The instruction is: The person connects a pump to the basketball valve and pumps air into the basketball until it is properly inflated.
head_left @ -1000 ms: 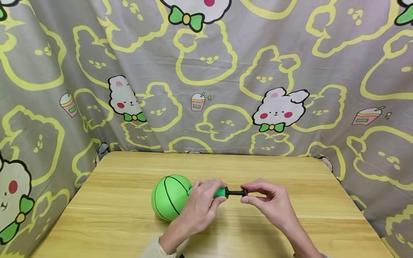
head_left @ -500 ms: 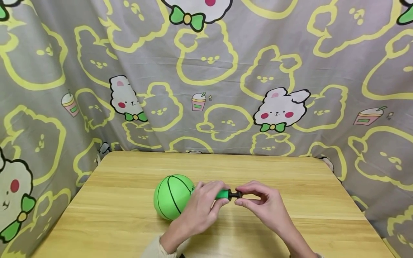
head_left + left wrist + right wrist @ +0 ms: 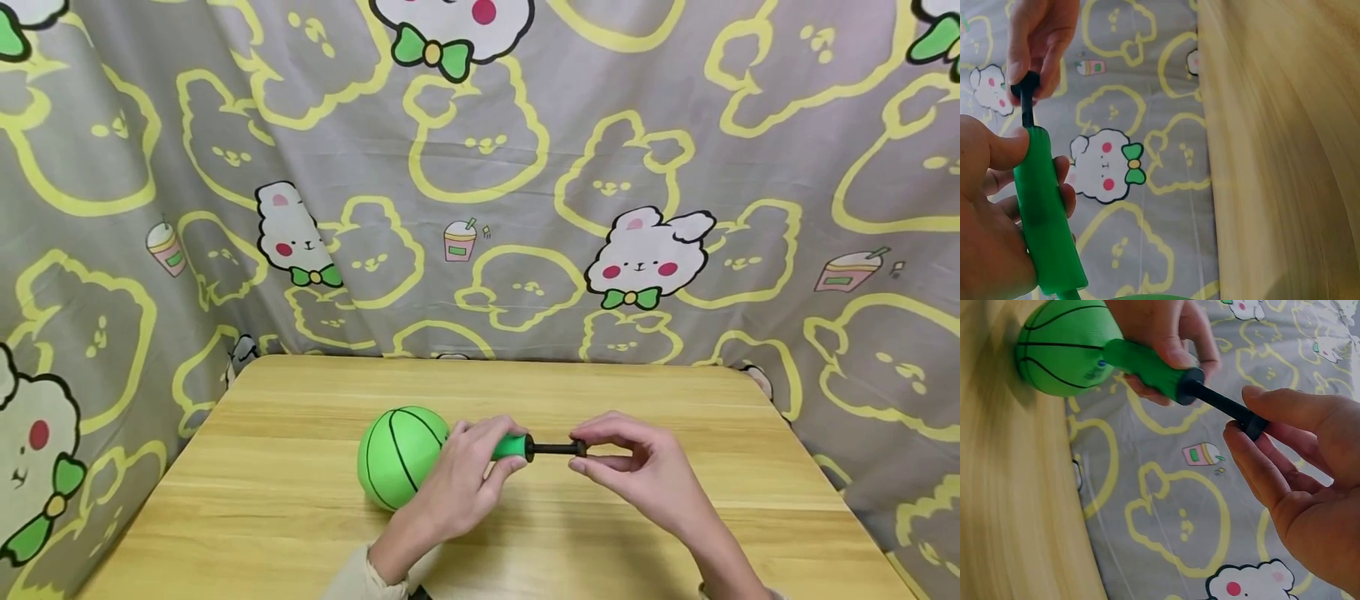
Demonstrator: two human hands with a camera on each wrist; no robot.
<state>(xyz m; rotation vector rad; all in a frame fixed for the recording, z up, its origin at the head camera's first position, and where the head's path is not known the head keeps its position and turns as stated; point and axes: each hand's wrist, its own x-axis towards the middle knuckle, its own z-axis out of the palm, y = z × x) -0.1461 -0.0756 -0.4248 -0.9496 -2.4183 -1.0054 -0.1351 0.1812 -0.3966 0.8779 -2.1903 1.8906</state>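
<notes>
Over the desk [image 3: 225, 500], the left hand [image 3: 465, 479] is wrapped round a green pump [image 3: 511, 447], with a green ball [image 3: 400, 458] at its nine o'clock; at three o'clock the right hand [image 3: 645, 467] pinches the black handle [image 3: 579, 448] between thumb and fingers, the black rod [image 3: 552, 449] showing

Cream left sleeve [image 3: 358, 582] (a bit wrinkled)

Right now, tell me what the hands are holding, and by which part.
A hand pump: the left hand grips its green barrel, and the right hand pinches the black knob at the rod's end.
</notes>
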